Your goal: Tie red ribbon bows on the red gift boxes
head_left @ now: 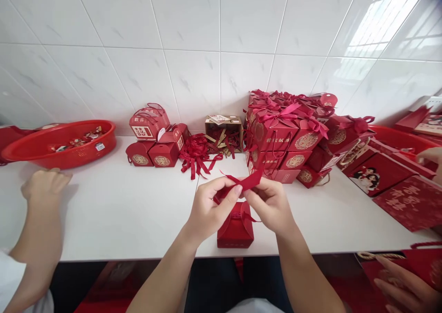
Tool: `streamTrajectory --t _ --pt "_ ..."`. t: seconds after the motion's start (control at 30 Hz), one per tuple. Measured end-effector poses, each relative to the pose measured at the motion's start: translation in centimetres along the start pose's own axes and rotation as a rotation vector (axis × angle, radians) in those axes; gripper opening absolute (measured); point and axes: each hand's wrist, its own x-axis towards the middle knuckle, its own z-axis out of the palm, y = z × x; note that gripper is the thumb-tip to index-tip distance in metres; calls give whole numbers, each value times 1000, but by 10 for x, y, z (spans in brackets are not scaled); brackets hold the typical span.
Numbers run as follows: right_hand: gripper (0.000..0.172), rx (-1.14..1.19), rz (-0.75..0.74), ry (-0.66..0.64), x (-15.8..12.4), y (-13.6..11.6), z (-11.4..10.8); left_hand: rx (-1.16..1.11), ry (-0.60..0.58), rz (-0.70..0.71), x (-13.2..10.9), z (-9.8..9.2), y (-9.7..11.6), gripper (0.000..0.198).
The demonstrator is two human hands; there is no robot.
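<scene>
The small red box [235,234] sits on the white table [120,211]. Just above the box and toward its far side, the left hand [213,207] and right hand [271,205] both pinch a red ribbon [251,180] between thumb and fingers, the 2 thumbs close together; I cannot tell whether this ribbon joins the box. Behind the box lie loose ribbons [196,147] and an open carton [235,120]. Stacked boxes [276,138] stand behind it to the right, and well to its left are a basin [74,159] and another person's hand [46,184]
</scene>
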Motion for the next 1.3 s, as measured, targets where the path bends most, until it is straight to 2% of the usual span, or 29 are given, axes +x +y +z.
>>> streamTrajectory --t 0.1,0.23,0.3,0.37,0.47,0.57,0.67,0.73,0.8,0.87,0.9,1.0,1.07,1.13,1.2,1.3 --pt "10 -59 -64 -41 -4 6 -1 66 10 9 1 2 -4 18" --pt "14 -33 -51 64 -7 18 -2 157 25 24 1 2 -7 14" --pt "18 25 -32 85 -7 24 -5 185 -17 11 1 -1 -7 10" --pt "20 40 -44 41 -8 28 -10 186 -102 -40 1 -6 -7 12" --pt "23 -69 -174 -133 -7 29 -22 53 -188 -152 2 -16 -10 21" --pt "31 -306 -386 -274 -5 29 -31 -192 -195 -224 3 -23 -14 27" --pt "32 -516 -536 -246 -3 29 -35 -310 -247 -297 4 -25 -13 36" --pt "31 -577 -573 -213 -2 29 -35 -348 -313 -350 2 -24 -9 35" --pt "35 -582 -571 -196 -3 30 -34 -359 -329 -364 -1 -22 -5 31" --pt "39 -545 -551 -149 -5 31 -32 -256 -276 -313 -7 -20 -2 26" --pt "40 -506 -532 -104 -8 32 -32 -148 -211 -260 -11 -21 -3 22" --pt "35 -350 -397 114 -22 39 -36 256 74 -87 -25 -27 -10 24" --pt "25 -298 -237 285 -38 49 -46 419 256 -72 -38 -38 -21 26" --pt "19 -340 -52 433 -59 62 -63 497 379 -199 -55 -53 -35 25" --pt "23 -427 118 530 -82 76 -82 593 451 -469 -74 -69 -50 25" --pt "28 -499 269 586 -111 95 -107 740 421 -900 -104 -85 -70 32"
